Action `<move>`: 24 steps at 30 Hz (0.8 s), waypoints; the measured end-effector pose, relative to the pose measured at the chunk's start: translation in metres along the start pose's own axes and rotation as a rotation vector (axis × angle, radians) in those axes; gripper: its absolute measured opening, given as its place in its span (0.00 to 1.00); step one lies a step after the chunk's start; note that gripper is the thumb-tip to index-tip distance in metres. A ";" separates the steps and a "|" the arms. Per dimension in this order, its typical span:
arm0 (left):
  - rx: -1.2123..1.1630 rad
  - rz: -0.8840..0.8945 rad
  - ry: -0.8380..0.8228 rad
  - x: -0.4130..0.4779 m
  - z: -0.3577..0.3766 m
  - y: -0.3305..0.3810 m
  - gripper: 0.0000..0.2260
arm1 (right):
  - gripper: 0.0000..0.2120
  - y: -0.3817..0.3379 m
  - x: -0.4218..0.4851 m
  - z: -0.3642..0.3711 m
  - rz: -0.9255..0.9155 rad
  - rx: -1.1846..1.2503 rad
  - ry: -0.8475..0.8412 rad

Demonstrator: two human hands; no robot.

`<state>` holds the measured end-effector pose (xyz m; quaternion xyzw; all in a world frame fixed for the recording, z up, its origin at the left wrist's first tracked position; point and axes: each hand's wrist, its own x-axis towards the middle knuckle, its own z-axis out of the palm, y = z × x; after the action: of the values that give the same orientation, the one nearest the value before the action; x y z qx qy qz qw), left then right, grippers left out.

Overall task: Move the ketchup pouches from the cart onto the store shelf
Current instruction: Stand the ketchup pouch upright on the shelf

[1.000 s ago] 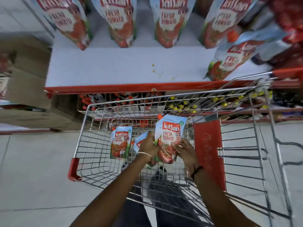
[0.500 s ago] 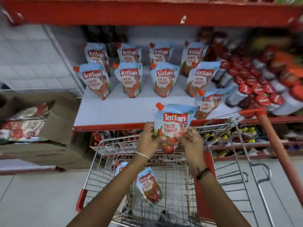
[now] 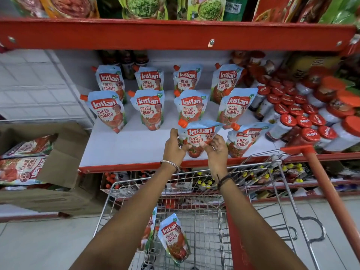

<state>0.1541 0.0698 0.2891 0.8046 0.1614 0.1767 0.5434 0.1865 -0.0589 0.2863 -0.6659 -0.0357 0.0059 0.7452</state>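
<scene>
Both hands on one ketchup pouch (image 3: 197, 138) rn: left hand (image 3: 174, 146) closed on its left edge, right hand (image 3: 216, 147) pinching the right edge w/ fingers curled round it, so neither hand is free. The pouch is upright, orange cap at top left, held over the front part of the white store shelf (image 3: 124, 149), just left of the front-row pouch (image 3: 243, 140) that already stands there leaning a bit. Can't tell if its base is touching the shelf yet; my hands cover the bottom. Done so far, by my count: four pouches in the back row (image 3: 149, 78), four in the middle row (image 3: 149, 109), plus that one at the front right, so nine up, and the one I'm holding makes ten once it's down. Left to do: the cart (image 3: 259, 172) still has at least two, one lying label-up on the wire floor (image 3: 174, 237) and another (image 3: 149, 228) partly hidden behind my left forearm; can't see the rest of the basket, so maybe more. I'd say well past halfway, prob near the end. There's bare shelf to the left at the front, enough for the ones still in the cart. The jars w/ red lids (image 3: 303, 117) on the right are close to the front-row pouch but not in my way.
</scene>
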 end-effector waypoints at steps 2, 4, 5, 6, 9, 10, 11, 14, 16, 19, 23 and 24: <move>0.021 -0.006 0.001 0.002 0.002 -0.008 0.20 | 0.16 0.009 0.004 0.000 0.017 -0.023 -0.018; 0.040 -0.008 -0.008 0.002 0.005 -0.015 0.20 | 0.16 0.018 0.005 -0.002 0.032 -0.054 -0.024; 0.045 -0.009 -0.017 0.001 0.006 -0.019 0.20 | 0.15 0.021 0.005 -0.003 0.040 -0.064 -0.023; 0.048 -0.009 -0.026 0.001 0.006 -0.021 0.20 | 0.15 0.024 0.006 -0.004 0.050 -0.067 -0.019; 0.074 -0.011 -0.048 0.004 0.007 -0.026 0.20 | 0.13 0.028 0.009 -0.004 0.063 -0.104 -0.022; 0.079 -0.014 -0.054 0.005 0.007 -0.026 0.20 | 0.13 0.028 0.011 -0.004 0.063 -0.128 -0.037; 0.081 -0.015 -0.060 0.007 0.007 -0.026 0.21 | 0.12 0.029 0.013 -0.004 0.061 -0.151 -0.056; 0.085 -0.018 -0.084 0.008 0.007 -0.028 0.20 | 0.10 0.030 0.017 -0.006 0.055 -0.218 -0.097; 0.065 -0.024 -0.098 0.005 0.009 -0.029 0.20 | 0.10 0.031 0.016 -0.007 0.069 -0.227 -0.111; 0.048 -0.018 -0.086 -0.004 0.006 -0.028 0.22 | 0.19 0.030 0.006 -0.008 0.093 -0.231 -0.149; -0.015 0.090 0.077 -0.040 -0.004 -0.041 0.20 | 0.25 0.033 -0.032 -0.014 0.045 -0.185 0.005; -0.022 0.116 0.119 -0.053 -0.005 -0.049 0.18 | 0.23 0.039 -0.047 -0.018 0.029 -0.188 0.046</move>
<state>0.1010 0.0676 0.2395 0.7947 0.1447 0.2570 0.5305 0.1425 -0.0746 0.2437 -0.7333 -0.0091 -0.0020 0.6799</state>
